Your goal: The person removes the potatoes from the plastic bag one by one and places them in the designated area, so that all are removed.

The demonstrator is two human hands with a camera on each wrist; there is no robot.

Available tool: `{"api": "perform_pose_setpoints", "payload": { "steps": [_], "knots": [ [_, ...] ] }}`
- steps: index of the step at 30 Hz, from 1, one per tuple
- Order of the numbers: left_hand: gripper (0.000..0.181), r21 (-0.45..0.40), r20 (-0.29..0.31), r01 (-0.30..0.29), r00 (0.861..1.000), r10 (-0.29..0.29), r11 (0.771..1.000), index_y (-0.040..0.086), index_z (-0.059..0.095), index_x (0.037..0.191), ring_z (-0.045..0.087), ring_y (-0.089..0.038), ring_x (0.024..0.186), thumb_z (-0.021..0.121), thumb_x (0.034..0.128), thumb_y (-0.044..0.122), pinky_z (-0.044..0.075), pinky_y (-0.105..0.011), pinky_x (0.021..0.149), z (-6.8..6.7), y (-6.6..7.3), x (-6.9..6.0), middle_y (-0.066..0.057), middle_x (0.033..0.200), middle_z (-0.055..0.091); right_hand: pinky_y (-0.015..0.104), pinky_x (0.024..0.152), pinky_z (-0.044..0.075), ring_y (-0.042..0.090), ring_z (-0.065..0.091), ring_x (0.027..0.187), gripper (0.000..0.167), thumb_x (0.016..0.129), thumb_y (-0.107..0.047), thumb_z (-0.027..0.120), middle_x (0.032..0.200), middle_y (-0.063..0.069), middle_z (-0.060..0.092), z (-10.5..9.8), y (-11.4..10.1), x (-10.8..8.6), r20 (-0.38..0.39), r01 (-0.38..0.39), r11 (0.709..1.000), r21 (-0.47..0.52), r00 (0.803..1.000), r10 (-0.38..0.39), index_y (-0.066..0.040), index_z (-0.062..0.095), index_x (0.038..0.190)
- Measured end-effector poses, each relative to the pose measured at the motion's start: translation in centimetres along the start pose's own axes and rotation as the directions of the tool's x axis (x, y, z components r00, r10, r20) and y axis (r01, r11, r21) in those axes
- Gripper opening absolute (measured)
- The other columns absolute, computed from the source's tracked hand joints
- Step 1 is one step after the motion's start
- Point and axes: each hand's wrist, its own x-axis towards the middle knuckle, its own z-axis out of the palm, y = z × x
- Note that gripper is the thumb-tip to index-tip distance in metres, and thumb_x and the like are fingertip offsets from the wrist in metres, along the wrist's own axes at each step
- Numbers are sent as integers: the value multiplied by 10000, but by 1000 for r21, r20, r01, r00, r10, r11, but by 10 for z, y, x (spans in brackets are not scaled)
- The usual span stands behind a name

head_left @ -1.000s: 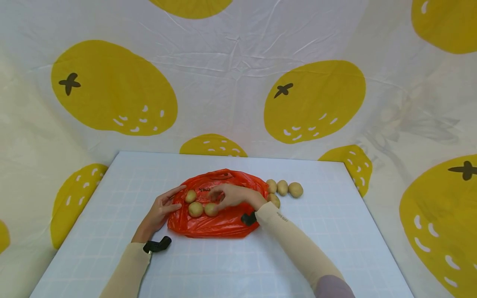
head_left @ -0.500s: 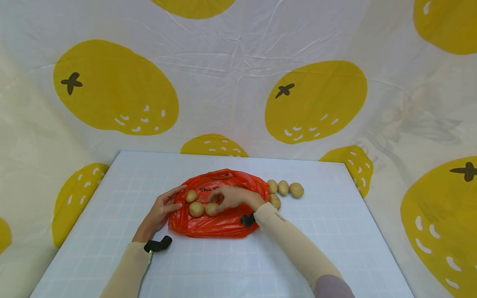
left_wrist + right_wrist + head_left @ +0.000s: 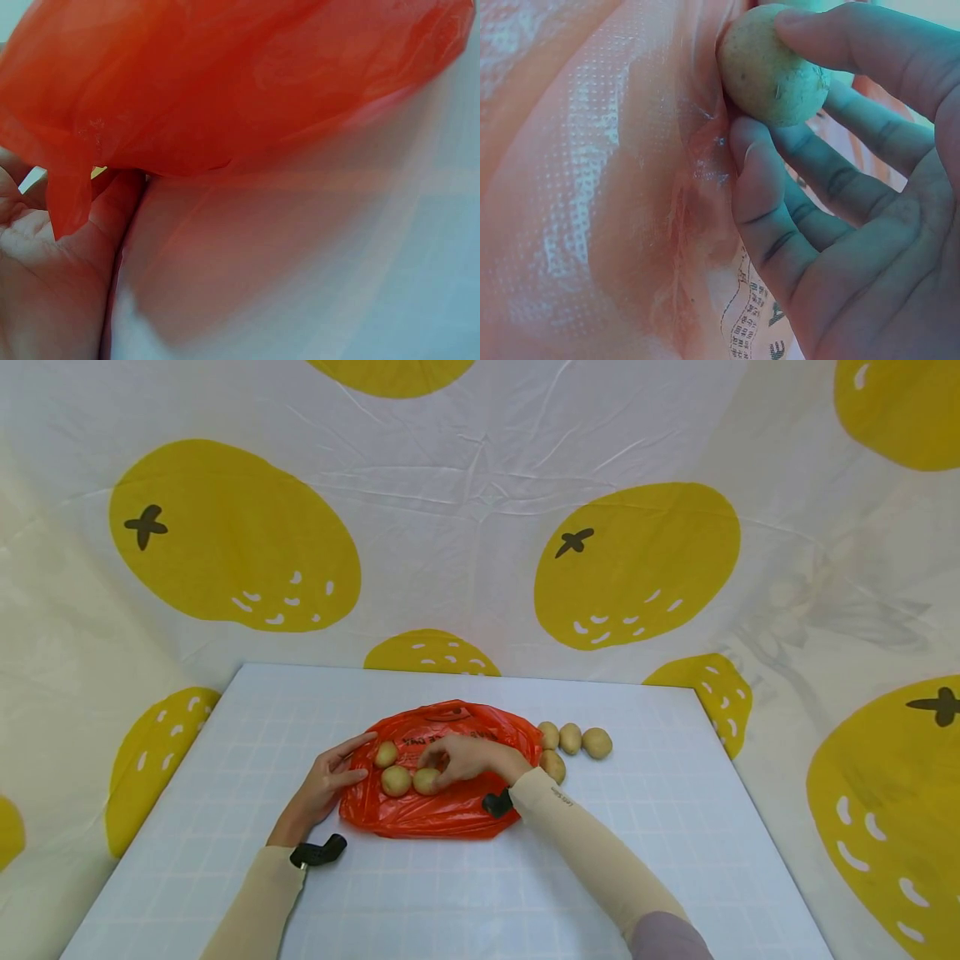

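A crumpled red plastic bag point(image 3: 465, 810) with dark print lies on the table. My right hand point(image 3: 459, 758) pinches a potato point(image 3: 772, 67) between thumb and fingers, low over the bag. Beside that potato sit a larger potato point(image 3: 396, 781) and a smaller potato point(image 3: 386, 754), both on the bag's left part. At the bag's left edge rests my left hand point(image 3: 324, 785), thumb and forefinger fairly straight against the plastic. In the left wrist view, a loose strip of the bag point(image 3: 69, 187) hangs over the left palm, and the fingertips are hidden.
To the right of the bag, several potatoes point(image 3: 570, 739) form a short row, with one potato point(image 3: 552, 767) in front, close to the bag's edge. The pale checked table point(image 3: 420, 902) meets a curtain point(image 3: 450, 560) with printed yellow fruit at the back and sides.
Almost nothing differs. Both hands, the bag and the potatoes keep their places, with only a slight shift of the whole view.
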Motion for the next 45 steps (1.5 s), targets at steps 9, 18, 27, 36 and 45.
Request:
{"api": "perform_pose_setpoints", "payload": {
  "steps": [9,18,27,36,45],
  "knots": [
    [670,4,1,-4,1000,4,1000,-18,340,1578,475,20,1360,600,961,4,520,-223,1021,0,1,0,-249,1685,197,254,954,511,112,591,1083,313,916,-288,790,1147,-132,660,0,0,0,1,-4,1000,2,1000,4,-275,700,1215],
    [666,9,-2,0,1000,0,1000,-4,347,1580,468,22,1365,599,963,9,518,-218,1024,1,0,-1,-242,1686,204,247,964,514,89,592,1084,335,911,-271,794,1169,-118,670,0,0,-3,-15,0,1000,28,1000,0,-238,702,1232],
    [660,2,6,-14,1000,14,1000,-31,331,1576,466,22,1373,591,970,2,510,-211,1032,0,0,-1,-247,1685,199,238,925,544,84,603,1078,295,906,-226,785,1151,-127,675,-6,0,-8,-72,44,997,63,997,-39,-258,708,1189],
    [655,7,6,-16,1000,16,1000,-28,342,1573,464,26,1374,594,970,4,507,-206,1035,0,0,-1,-248,1681,208,226,934,546,113,633,1079,339,920,-237,772,1199,-128,672,-7,-1,-17,-137,74,991,115,989,-58,-241,689,1249],
    [655,6,4,-9,1000,9,1000,-23,336,1578,465,20,1374,592,976,5,513,-214,1029,0,0,0,-244,1684,201,263,933,562,207,639,1099,383,909,-180,738,1246,-46,686,-8,-6,-33,-253,124,980,157,964,-81,-166,684,1288]
  ]
}}
